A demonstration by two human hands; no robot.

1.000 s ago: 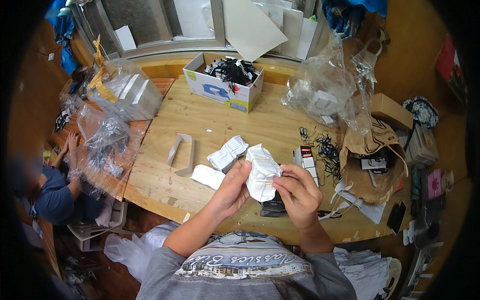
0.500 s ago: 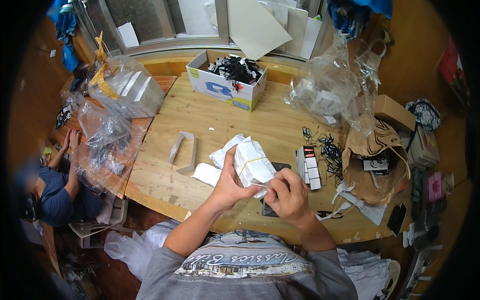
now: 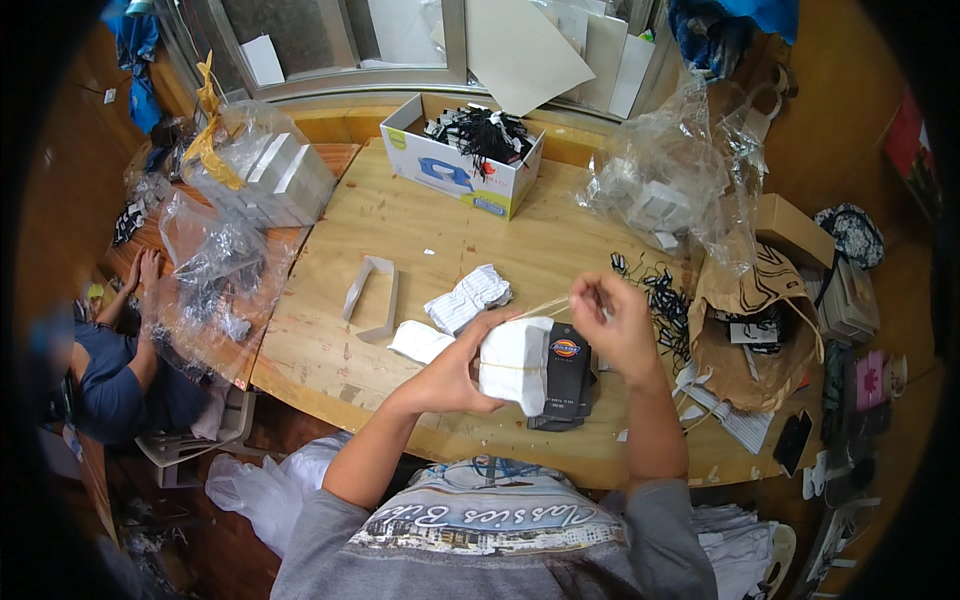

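Note:
My left hand (image 3: 450,378) grips a white paper-wrapped packet (image 3: 513,370) that has a rubber band around its middle. From the packet's upper edge a thin rubber band (image 3: 546,308) stretches to my right hand (image 3: 618,325), whose fingers are pinched on it. Just right of the packet lies a pile of black card tags (image 3: 568,375), partly covered by it. Beyond my left hand rest a crumpled striped paper bundle (image 3: 468,299) and another white paper packet (image 3: 418,342).
An open paper strip frame (image 3: 375,298) stands on the wooden table at left. A carton (image 3: 455,180) of black strings is at the back. Black cords (image 3: 668,310) and a brown paper bag (image 3: 735,290) lie right. Another person's arms (image 3: 143,310) rest at far left.
My right hand has moved up and right, drawing the rubber band out from the packet. The packet has turned and lowered slightly. The black tags show more fully.

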